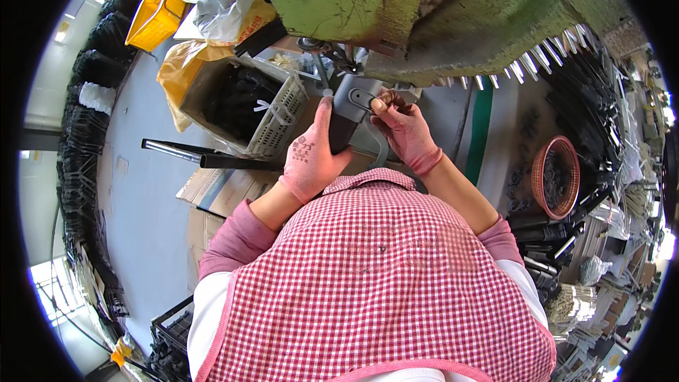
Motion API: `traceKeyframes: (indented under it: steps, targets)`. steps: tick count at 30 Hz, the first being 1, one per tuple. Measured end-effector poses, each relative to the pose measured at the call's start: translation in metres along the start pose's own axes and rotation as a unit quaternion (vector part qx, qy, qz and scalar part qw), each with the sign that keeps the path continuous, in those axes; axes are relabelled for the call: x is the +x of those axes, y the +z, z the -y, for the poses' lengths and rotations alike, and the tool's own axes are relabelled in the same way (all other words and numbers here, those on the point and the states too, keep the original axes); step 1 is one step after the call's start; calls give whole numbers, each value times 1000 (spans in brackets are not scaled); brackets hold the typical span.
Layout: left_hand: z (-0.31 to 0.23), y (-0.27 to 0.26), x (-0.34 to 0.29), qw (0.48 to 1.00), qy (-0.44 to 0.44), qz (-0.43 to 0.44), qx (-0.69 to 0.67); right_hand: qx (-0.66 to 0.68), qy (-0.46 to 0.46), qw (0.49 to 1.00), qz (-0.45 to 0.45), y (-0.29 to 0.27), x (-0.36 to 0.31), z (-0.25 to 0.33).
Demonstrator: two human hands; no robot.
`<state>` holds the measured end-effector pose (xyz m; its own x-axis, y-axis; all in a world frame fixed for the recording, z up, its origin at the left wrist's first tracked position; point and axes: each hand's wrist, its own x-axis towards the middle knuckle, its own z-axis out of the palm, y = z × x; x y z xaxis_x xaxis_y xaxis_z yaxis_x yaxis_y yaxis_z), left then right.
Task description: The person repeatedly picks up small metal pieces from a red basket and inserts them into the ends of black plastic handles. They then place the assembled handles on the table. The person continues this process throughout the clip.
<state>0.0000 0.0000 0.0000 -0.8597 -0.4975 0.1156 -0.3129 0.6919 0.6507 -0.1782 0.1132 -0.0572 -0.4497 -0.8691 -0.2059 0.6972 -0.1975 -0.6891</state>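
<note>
My left hand (310, 157), in a pink glove with a dark print on its back, grips the side of a grey and black part (353, 97). The part has a rounded grey face with an oval outline and a small dark hole; its lower end is black. Along its edge lies my index finger, while the other fingers are hidden behind it. Against the part's right side, my gloved right hand (404, 129) is closed in a pinch. What its fingertips hold is too small to make out. Just above stands a green machine (339, 0) with worn paint.
At the left, a pale crate (272, 127) holds black pieces, with a yellow bag (177, 74) over its rim. Dark tubes (212, 158) stick out leftward below it. A yellow basket (157, 14) stands farther back. Rightward are a red basket (539, 180) and stacked black parts.
</note>
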Motion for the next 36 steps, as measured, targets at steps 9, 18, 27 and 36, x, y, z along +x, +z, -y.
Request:
traceKeyframes:
  steps: [9,18,27,36]
  targets:
    - [1,-9,20,990,2,13,140,95,-62,993,32,7,24,-20]
    - [7,-20,31,993,1,86,80,67,-85,993,-43,24,22,-11]
    - [46,-10,51,975,-60,209,43,-128,-27,965,-225,23,24,-24]
    - [40,-10,50,973,-65,214,53,-74,-80,978,-180,10,27,-35]
